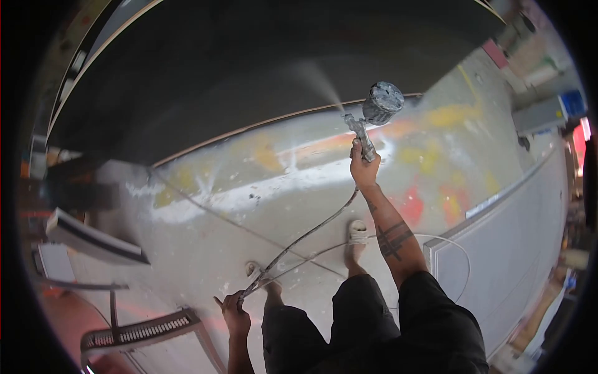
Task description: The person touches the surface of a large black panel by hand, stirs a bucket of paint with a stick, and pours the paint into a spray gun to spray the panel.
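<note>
My right hand (365,167) grips the handle of a spray gun (357,128), its metal body smeared with paint. On top sits a paint-covered cup (382,103), tilted to the right. A pale mist (321,81) fans out from the nozzle over a large dark panel (237,75). From the gun's handle an air hose (311,232) runs down to my left hand (235,311), which is closed around it near my left leg. The hose crosses above my feet.
Paint-stained concrete floor (280,168) lies under the panel and my feet. A grey panel (504,249) leans at the right. A plastic chair (137,330) stands lower left, with a white-edged board (93,237) above it. More hose (464,249) loops at the right.
</note>
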Tool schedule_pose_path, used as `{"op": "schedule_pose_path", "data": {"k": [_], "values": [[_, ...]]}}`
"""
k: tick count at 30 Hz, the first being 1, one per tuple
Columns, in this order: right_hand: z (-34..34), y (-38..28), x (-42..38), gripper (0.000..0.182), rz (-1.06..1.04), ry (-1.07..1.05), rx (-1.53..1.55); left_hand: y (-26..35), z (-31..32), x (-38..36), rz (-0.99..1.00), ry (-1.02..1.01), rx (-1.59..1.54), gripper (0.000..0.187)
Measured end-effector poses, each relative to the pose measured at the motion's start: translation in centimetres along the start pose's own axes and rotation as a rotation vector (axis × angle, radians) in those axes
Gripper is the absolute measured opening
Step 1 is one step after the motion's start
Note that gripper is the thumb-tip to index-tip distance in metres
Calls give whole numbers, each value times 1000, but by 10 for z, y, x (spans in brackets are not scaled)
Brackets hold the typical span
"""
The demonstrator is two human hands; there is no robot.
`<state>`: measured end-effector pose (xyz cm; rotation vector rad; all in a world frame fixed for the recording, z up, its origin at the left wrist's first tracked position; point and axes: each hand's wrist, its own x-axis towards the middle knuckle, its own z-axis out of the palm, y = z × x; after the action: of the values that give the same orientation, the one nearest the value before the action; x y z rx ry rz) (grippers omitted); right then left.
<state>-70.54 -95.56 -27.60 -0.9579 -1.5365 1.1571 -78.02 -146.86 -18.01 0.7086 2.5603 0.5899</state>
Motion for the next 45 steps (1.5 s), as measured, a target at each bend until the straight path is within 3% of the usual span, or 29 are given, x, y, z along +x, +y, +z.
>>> {"op": "schedule_pose_path", "data": {"k": [6, 12, 14, 16, 18, 22, 25, 26, 29, 38, 45], "values": [[-155, 34, 100, 22, 48, 293, 33, 94, 60, 27, 134, -61, 40, 39], [-298, 78, 211, 40, 16, 675, -288, 210, 107, 43, 292, -161, -20, 41], [-336, 85, 240, 46, 131, 776, -343, 235, 117, 43, 284, -213, -13, 41], [-370, 111, 270, 49, -54, 921, -390, 250, 123, 44, 263, -259, -11, 42], [-382, 110, 280, 51, 125, 931, -476, 255, 123, 44, 279, -292, 20, 37], [-345, 107, 261, 49, 163, 893, -286, 240, 105, 43, 246, -269, 44, 36], [-289, 117, 219, 47, 181, 658, -158, 195, 87, 43, 202, -222, 69, 38], [-257, 104, 199, 44, 256, 629, -148, 179, 79, 42, 189, -191, 98, 39], [-177, 81, 136, 39, 109, 414, -160, 123, 53, 34, 127, -124, 68, 40], [59, 13, -29, 28, 146, -40, 132, -43, -28, -19, -106, 20, 37, 37], [256, -30, -124, 17, 86, -337, 160, -128, -80, -54, -303, 51, -58, 41]]}}
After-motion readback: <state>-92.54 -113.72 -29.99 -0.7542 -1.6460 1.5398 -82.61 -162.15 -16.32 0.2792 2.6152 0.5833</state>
